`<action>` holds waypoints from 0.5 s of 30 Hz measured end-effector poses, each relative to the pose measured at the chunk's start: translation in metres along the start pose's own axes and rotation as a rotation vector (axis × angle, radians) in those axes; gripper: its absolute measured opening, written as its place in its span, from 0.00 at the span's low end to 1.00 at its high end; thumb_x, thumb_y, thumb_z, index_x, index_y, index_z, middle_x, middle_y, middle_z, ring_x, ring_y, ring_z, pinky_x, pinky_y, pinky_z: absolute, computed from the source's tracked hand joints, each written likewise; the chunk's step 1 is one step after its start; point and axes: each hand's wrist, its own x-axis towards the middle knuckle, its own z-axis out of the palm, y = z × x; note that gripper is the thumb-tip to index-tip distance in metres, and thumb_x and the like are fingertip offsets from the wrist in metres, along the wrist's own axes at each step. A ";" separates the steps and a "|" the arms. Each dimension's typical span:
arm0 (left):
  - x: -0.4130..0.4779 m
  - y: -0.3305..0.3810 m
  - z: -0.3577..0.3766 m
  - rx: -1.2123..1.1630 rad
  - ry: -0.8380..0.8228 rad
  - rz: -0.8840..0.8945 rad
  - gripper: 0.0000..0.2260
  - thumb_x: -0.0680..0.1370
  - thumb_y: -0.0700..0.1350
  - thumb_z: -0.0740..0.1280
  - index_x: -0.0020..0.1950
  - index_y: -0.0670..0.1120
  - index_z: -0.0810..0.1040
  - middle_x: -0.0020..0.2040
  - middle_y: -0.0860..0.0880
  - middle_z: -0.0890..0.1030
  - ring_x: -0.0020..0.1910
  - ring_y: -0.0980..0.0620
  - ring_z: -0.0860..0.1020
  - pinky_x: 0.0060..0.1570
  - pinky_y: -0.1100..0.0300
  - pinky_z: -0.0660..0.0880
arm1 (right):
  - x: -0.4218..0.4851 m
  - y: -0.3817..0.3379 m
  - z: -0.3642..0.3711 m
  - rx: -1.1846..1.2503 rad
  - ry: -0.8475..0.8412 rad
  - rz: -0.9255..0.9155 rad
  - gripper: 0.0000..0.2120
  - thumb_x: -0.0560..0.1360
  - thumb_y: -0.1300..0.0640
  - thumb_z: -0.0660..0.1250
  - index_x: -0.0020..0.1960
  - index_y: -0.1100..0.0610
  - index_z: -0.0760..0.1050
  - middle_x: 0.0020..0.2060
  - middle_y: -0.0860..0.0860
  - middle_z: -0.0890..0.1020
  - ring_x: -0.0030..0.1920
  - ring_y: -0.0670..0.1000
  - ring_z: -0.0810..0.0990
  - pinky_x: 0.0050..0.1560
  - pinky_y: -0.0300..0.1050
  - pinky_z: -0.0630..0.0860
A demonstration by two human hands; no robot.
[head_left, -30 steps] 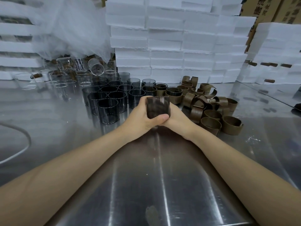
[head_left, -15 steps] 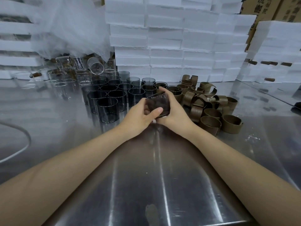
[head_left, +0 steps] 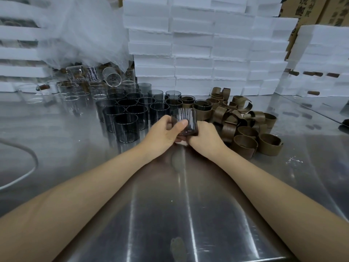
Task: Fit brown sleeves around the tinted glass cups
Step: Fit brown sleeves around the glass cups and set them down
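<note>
Both hands hold one tinted glass cup (head_left: 187, 118) just above the steel table. My left hand (head_left: 164, 133) grips its left side, the thumb lying across the front. My right hand (head_left: 204, 136) holds the right side and underside, where a brown sleeve edge (head_left: 194, 132) shows around the cup. Behind the hands stands a cluster of bare tinted cups (head_left: 128, 127). Two sleeved cups (head_left: 203, 108) stand at the cluster's right end. A heap of loose brown sleeves (head_left: 245, 129) lies right of my right hand.
Clear glass beakers (head_left: 79, 87) crowd the back left under a plastic sheet. Stacked white foam boxes (head_left: 207, 53) wall off the back and right. A white cable (head_left: 28, 167) curves over the table (head_left: 188, 214) at the left.
The cup was upright between both hands, then tilted, and now sits turned with its side catching light. My left thumb has moved across its front. My right hand has dropped lower beside it.
</note>
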 end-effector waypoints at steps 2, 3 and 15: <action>0.002 0.001 -0.001 -0.051 0.080 -0.042 0.13 0.78 0.54 0.67 0.51 0.45 0.72 0.48 0.45 0.83 0.42 0.52 0.85 0.48 0.56 0.81 | 0.000 -0.002 0.004 0.020 0.036 -0.006 0.08 0.71 0.66 0.65 0.44 0.54 0.73 0.40 0.49 0.80 0.38 0.46 0.76 0.37 0.33 0.70; 0.002 0.002 -0.002 -0.071 0.122 -0.063 0.14 0.77 0.55 0.68 0.50 0.45 0.71 0.48 0.45 0.83 0.42 0.53 0.85 0.47 0.57 0.82 | -0.002 -0.004 0.005 0.078 0.051 -0.013 0.12 0.71 0.66 0.66 0.51 0.53 0.72 0.44 0.49 0.79 0.40 0.43 0.77 0.40 0.29 0.70; -0.004 0.010 -0.003 -0.002 0.173 -0.067 0.20 0.75 0.49 0.73 0.64 0.49 0.72 0.55 0.51 0.79 0.58 0.51 0.78 0.61 0.53 0.75 | -0.006 -0.012 0.002 0.271 -0.035 -0.136 0.31 0.66 0.58 0.79 0.65 0.52 0.69 0.58 0.46 0.78 0.60 0.44 0.76 0.61 0.37 0.72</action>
